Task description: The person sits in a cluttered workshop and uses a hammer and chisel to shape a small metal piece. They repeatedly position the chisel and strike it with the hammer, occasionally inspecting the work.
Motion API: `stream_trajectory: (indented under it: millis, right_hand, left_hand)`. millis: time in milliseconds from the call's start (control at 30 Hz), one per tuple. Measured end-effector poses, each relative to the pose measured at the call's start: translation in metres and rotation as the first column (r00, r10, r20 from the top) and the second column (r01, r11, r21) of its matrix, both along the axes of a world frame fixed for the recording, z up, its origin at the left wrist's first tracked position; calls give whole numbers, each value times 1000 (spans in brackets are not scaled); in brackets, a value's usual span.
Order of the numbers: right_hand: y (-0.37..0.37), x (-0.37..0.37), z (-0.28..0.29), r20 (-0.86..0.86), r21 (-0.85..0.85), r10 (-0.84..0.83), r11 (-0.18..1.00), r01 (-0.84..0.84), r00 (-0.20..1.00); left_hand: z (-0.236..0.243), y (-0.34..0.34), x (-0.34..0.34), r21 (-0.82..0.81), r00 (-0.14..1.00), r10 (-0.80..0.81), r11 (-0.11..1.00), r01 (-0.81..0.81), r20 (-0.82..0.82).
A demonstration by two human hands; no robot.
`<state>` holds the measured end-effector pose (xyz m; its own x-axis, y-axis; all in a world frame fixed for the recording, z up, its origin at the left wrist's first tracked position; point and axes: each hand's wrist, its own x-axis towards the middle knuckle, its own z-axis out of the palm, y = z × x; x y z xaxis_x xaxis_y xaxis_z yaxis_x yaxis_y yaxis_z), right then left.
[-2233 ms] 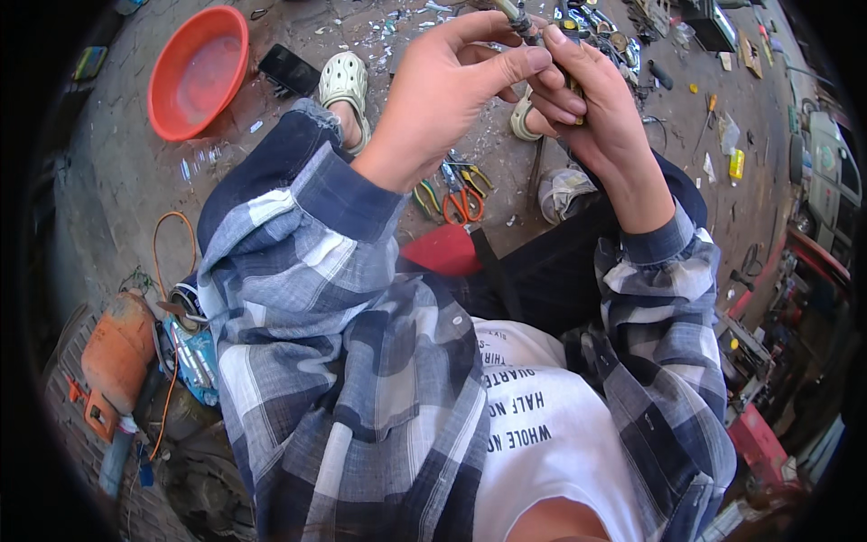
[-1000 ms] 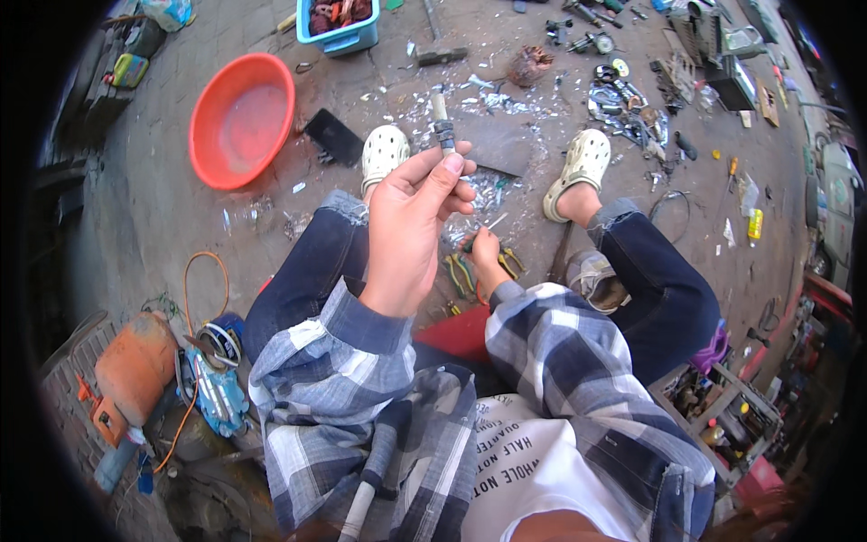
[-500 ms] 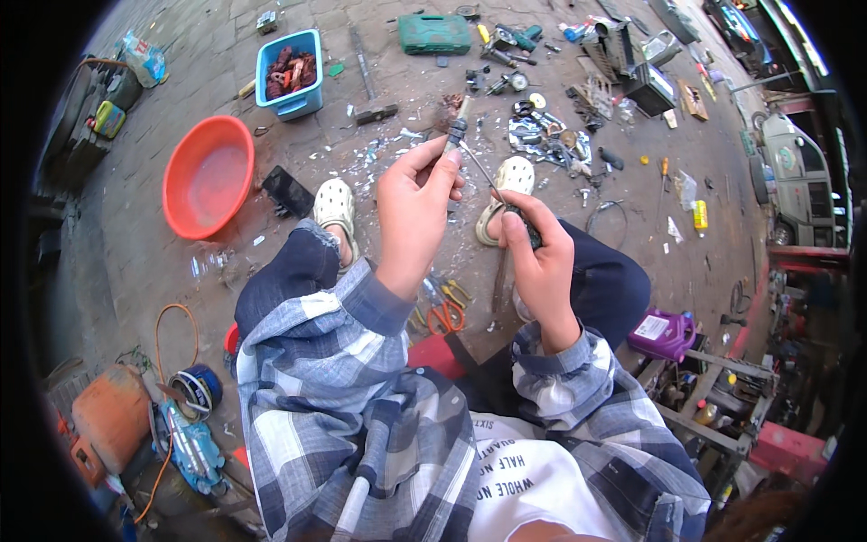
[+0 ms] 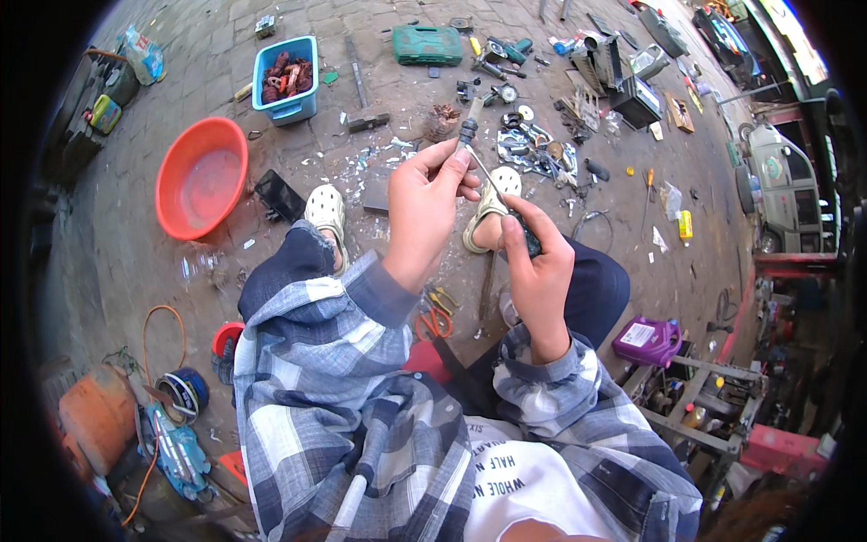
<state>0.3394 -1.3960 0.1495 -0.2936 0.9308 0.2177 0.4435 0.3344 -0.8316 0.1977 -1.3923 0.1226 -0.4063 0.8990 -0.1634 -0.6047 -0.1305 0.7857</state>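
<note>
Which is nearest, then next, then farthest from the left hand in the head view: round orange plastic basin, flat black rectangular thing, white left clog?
1. White left clog: left of the left hand.
2. Black thing: further left.
3. Orange basin: farthest left.

The screwdriver (image 4: 531, 242) has a grey shaft and dark handle; the rod (image 4: 468, 131) is pale, banded dark. Blue, grey and white plaid shirt (image 4: 312, 361), orange-red basin (image 4: 200, 179), purple jug (image 4: 647, 341), green tool case (image 4: 427, 45), cream clogs (image 4: 324, 206).

Paved floor (image 4: 108, 280) with red basin (image 4: 200, 181), hammer (image 4: 360, 90)
</note>
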Motion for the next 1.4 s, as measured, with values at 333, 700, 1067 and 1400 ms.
stream_trajectory:
  millis: [333,700,1067,1400]
  right_hand:
    - [-4,-31,-15,-89,43,-44,998,48,995]
    - [-9,-48,-33,-87,86,-104,990,111,991]
    - [22,-36,-19,-806,-481,-529,321,-816,267]
    - [25,-43,6,-683,-397,-168,902,-169,711]
  left_hand:
    - [-10,7,2,-3,966,237,971,-238,-100]
    - [-11,13,0,9,961,274,962,-275,31]
    - [0,10,-19,143,947,-33,990,-13,319]
    - [3,11,-20,193,978,-71,981,33,194]
